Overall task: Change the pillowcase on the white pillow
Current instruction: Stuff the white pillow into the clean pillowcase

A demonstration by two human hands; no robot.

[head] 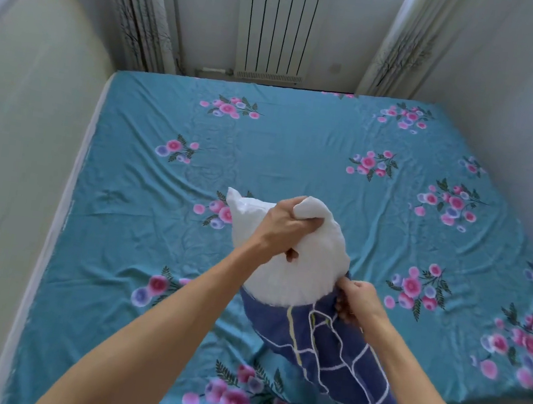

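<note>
A white pillow (297, 267) sticks halfway out of a dark blue pillowcase (339, 357) with white and yellow lines, held above the bed. My left hand (284, 226) grips the pillow's upper end, fingers dug into the white fabric. My right hand (358, 302) pinches the open rim of the pillowcase at the pillow's right side. The pillow's lower half is hidden inside the case, which trails down toward the near bed edge.
The bed wears a teal sheet (281, 156) with pink flower prints. A padded headboard (18, 142) runs along the left. A white radiator (276, 30) and curtains (141, 12) stand against the far wall. A wall closes the right side.
</note>
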